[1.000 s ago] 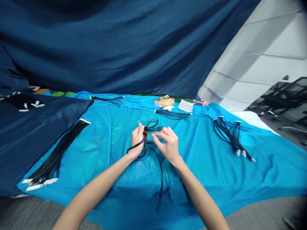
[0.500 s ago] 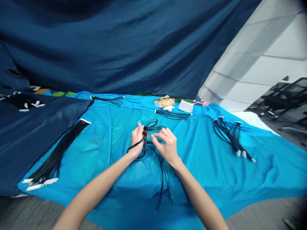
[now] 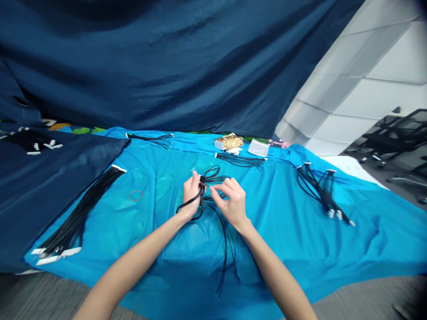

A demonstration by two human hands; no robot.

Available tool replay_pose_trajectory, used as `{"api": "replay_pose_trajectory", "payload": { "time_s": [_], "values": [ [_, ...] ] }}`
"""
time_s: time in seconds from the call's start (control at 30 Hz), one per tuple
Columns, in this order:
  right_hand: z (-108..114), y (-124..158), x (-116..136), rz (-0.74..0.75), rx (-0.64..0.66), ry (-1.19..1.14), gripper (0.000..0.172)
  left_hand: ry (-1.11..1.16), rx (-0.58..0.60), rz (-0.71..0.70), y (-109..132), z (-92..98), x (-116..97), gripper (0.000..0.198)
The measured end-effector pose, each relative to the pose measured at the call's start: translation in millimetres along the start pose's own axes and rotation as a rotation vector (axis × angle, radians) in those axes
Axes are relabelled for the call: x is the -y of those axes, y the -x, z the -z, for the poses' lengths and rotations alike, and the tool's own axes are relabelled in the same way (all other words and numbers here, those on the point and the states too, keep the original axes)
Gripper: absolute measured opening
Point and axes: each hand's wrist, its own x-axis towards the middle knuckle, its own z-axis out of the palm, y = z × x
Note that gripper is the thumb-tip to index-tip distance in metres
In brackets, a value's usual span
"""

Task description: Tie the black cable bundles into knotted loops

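Note:
My left hand (image 3: 191, 195) is closed around a looped black wire harness (image 3: 213, 174), above the middle of the blue cloth. A small white connector tip shows beside the left thumb. Thin loose wires from the harness hang down toward the front of the table. Just to the right, my right hand (image 3: 231, 200) has thumb and forefinger pinched together near the wires. Whatever lies between those fingertips is too small to make out, possibly a single wire end.
A long bundle of black cables (image 3: 85, 213) with white connectors lies on the left. Another cable group (image 3: 323, 191) rests at right. Behind are a short bundle (image 3: 240, 160), a gold packet (image 3: 229, 142) and a white packet (image 3: 258, 147). A rubber band (image 3: 135, 195) lies left of my hands.

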Motion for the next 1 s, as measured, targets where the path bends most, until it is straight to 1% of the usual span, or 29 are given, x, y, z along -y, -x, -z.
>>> {"api": "replay_pose_trajectory", "payload": {
  "time_s": [0.27,0.43,0.63,0.8,0.9,0.97,1.0],
  "values": [
    [-1.7,-1.2,4.8,-0.011,-0.001,0.009,0.019,0.045,0.002,-0.011,0.4,-1.2,0.5,0.053],
    [-4.2,0.0,7.1,0.03,-0.025,0.049,0.012,0.102,0.004,-0.006,0.7,-2.2,0.2,0.051],
    [-5.5,1.4,6.0,0.113,-0.004,0.091,0.009,0.182,0.046,0.057,4.2,-3.8,-2.5,0.051],
    [-8.4,0.4,4.1,0.139,-0.001,0.077,0.01,0.232,0.081,0.143,7.2,-5.1,-7.1,0.051],
    [-10.6,1.7,0.6,0.159,-0.054,0.023,0.015,0.264,0.097,0.183,5.9,-4.5,-9.7,0.052],
    [-9.5,4.6,-3.1,0.226,-0.118,0.023,0.025,0.29,0.114,0.206,4.3,-3.3,-12.0,0.052],
    [-7.6,6.5,-5.3,0.287,-0.152,0.038,0.03,0.311,0.127,0.225,3.6,-2.6,-13.3,0.051]
  ]
}}
